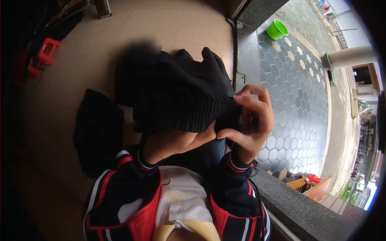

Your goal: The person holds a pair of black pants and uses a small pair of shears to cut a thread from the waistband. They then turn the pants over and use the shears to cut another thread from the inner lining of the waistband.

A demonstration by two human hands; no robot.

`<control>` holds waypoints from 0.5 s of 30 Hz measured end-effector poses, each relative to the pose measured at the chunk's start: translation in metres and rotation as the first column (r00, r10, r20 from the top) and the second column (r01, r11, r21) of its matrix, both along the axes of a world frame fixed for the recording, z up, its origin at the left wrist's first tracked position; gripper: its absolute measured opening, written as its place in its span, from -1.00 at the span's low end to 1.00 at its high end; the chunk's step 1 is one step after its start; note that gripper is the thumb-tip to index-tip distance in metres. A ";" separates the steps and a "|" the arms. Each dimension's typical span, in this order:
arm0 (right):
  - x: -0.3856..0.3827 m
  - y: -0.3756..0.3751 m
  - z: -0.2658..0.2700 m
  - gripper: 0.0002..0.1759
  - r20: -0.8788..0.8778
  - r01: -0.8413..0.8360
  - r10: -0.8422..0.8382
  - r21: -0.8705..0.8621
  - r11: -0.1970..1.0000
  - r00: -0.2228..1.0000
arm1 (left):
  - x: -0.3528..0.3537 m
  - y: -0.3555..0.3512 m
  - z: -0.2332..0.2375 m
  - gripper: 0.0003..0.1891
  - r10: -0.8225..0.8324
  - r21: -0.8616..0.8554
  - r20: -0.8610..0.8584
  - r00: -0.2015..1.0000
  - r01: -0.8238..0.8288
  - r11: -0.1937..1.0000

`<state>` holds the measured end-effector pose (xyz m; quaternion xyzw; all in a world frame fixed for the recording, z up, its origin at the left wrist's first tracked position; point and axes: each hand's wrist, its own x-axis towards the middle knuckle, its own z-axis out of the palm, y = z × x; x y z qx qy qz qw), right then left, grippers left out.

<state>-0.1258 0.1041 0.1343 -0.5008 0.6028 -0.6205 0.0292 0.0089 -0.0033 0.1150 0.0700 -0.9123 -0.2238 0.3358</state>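
Note:
A bunched black garment (181, 88) with an elasticated, pleated band (197, 114) lies before me above my lap. My left hand (175, 142) is under its near edge, fingers hidden beneath the cloth and thumb along the band. At the garment's right end, my right hand (257, 114) curves round the fabric, fingertips on the upper edge and thumb on the lower side, with dark cloth between them. Another black piece of cloth (98, 132) shows lower left of the garment.
A red plastic object (48, 52) and a chair or frame leg (103, 9) are at upper left on the tan floor (161, 24). A stone sill (297, 213) runs along my right. Beyond it are hexagonal tiles (297, 104), a green bucket (276, 29) and a wooden item (317, 188).

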 end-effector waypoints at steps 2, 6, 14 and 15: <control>-0.003 -0.002 -0.002 -0.29 0.024 -0.017 0.017 0.006 1.000 1.000 | -0.001 0.000 0.002 -0.68 0.005 -0.032 0.014 1.000 -0.004 0.999; -0.016 -0.004 -0.012 -0.32 0.014 -0.116 0.116 0.188 0.975 0.993 | -0.002 0.003 -0.005 -0.79 0.061 -0.192 0.006 0.998 -0.058 0.980; -0.044 -0.006 -0.041 -0.44 0.032 -0.148 0.147 0.391 0.909 0.989 | -0.009 -0.006 -0.047 -0.80 -0.011 0.131 -0.024 1.000 0.014 0.991; -0.045 -0.005 -0.040 -0.53 0.049 -0.138 0.130 0.464 0.875 0.990 | -0.011 -0.006 -0.051 -0.83 -0.046 0.297 -0.041 0.998 0.056 0.953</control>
